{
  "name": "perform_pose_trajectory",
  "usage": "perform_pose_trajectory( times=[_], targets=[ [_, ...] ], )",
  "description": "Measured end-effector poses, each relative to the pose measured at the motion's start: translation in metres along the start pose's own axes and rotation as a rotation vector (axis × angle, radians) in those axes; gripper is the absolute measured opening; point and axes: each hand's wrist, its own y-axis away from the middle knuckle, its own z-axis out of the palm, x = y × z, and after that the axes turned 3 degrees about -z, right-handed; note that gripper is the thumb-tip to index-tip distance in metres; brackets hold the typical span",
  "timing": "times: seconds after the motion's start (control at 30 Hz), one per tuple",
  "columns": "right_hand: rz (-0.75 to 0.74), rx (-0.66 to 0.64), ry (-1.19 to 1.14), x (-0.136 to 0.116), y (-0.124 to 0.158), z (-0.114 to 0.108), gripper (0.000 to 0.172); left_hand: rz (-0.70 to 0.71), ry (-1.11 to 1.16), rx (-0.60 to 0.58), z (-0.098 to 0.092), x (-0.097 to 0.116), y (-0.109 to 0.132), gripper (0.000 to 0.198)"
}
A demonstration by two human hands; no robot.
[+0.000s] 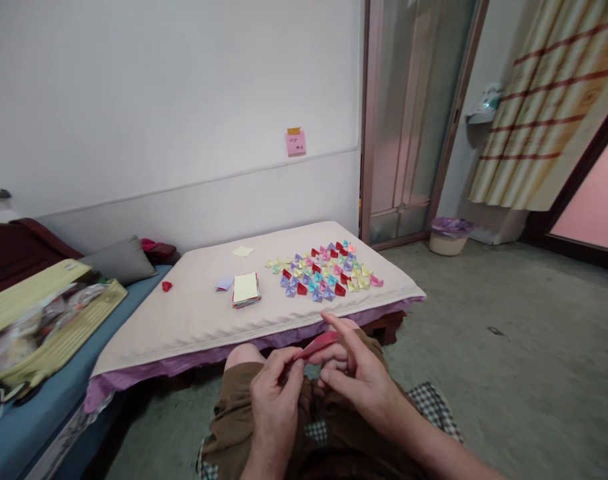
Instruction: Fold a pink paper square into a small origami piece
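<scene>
My left hand point(274, 393) and my right hand point(357, 370) meet over my lap, both pinching a folded red paper point(318, 345) between them. The fingers of each hand are closed on it. In front of me is a low table point(194, 320) under a cream cloth. On it lie several small folded paper pieces point(324, 272) in many colours, a stack of square paper sheets point(247, 289), a purple piece point(225, 283), a pale yellow sheet point(243, 251) and one red folded piece point(167, 286) at the left.
A blue couch point(29, 413) at the left carries yellow packets point(44, 320) and a grey cushion point(119, 260). A pink note point(295, 141) hangs on the white wall. A bin point(449, 235) stands by the glass door, a striped curtain point(544, 107) to the right.
</scene>
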Motion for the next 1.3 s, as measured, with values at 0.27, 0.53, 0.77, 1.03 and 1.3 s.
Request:
perform_pose_trajectory(
  times=[0.27,0.53,0.77,1.03,1.3],
  targets=[
    [-0.106,0.024,0.136,-0.005,0.003,-0.014,0.015,0.282,-0.121,0.014,-0.007,0.003,0.004,0.022],
    [-0.116,0.088,0.218,-0.008,0.006,-0.013,0.007,0.402,-0.212,0.024,-0.008,0.003,0.013,0.023],
    [-0.094,0.174,0.179,0.008,-0.001,-0.009,0.017,0.31,-0.215,0.076,0.0,0.003,0.014,0.011],
    [0.013,0.273,0.059,0.023,-0.003,0.001,0.017,0.077,-0.024,0.149,0.012,-0.005,0.016,0.02],
    [0.016,0.299,0.044,0.021,-0.004,0.004,0.039,-0.214,0.423,0.11,0.022,-0.008,0.014,0.057]
  ],
)
